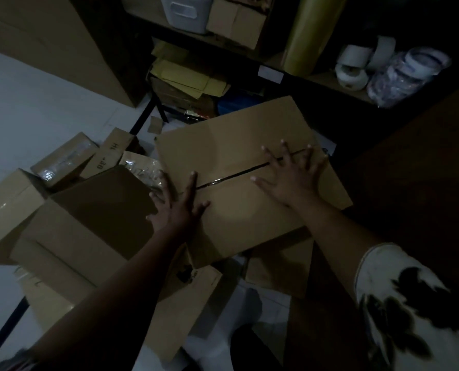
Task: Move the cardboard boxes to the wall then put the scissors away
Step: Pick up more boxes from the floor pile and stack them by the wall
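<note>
Left hand [178, 203] and right hand [294, 178] are laid flat, fingers straight and spread wide, on top of the big cardboard box [231, 145]. Other boxes [83, 231] are piled under it and to its left. Tape rolls [353, 68] are kept on the dark shelf [330, 83] behind it.

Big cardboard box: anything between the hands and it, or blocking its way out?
Nothing between: left hand and right hand lie flat on the big cardboard box. An open box crowds its left side, shelving stands behind it.
</note>
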`<move>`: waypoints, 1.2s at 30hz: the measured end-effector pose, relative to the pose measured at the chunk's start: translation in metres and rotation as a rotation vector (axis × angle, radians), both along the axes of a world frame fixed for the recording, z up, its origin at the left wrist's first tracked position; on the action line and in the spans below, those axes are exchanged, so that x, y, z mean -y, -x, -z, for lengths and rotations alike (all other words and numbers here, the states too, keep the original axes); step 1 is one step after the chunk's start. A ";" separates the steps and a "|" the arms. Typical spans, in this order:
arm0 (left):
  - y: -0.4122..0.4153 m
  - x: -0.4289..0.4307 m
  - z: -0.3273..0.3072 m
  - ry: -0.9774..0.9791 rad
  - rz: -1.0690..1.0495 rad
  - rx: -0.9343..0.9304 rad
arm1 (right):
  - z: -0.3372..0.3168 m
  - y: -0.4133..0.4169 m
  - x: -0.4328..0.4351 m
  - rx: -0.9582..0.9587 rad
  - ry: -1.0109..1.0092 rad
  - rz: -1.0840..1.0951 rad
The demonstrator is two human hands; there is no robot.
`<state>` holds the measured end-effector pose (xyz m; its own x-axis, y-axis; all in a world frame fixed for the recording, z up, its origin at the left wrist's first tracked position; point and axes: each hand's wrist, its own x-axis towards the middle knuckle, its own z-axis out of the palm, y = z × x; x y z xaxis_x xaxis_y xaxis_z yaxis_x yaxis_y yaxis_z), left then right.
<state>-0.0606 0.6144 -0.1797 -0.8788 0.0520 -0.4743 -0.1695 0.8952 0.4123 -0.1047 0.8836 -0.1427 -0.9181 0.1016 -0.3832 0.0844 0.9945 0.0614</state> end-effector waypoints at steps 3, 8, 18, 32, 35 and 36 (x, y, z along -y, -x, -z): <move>0.000 -0.003 -0.003 0.051 0.004 -0.031 | -0.004 0.021 -0.026 0.025 -0.023 -0.004; -0.005 -0.012 -0.017 0.141 0.069 -0.050 | -0.001 0.043 -0.049 0.074 0.103 -0.014; -0.012 -0.021 -0.017 0.088 0.097 -0.076 | 0.000 0.037 -0.060 0.061 0.225 -0.016; -0.024 -0.020 -0.038 0.027 -0.063 -0.066 | -0.022 -0.015 -0.046 0.032 0.320 0.156; -0.031 -0.013 -0.060 0.048 -0.037 -0.080 | -0.038 -0.039 -0.041 0.033 0.318 0.171; -0.032 -0.012 -0.070 0.050 -0.018 -0.089 | -0.043 -0.046 -0.040 0.026 0.318 0.184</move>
<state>-0.0283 0.6266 -0.1098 -0.9181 0.0138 -0.3960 -0.1506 0.9123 0.3809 -0.0583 0.9241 -0.0997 -0.8849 0.1358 -0.4455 0.2659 0.9326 -0.2439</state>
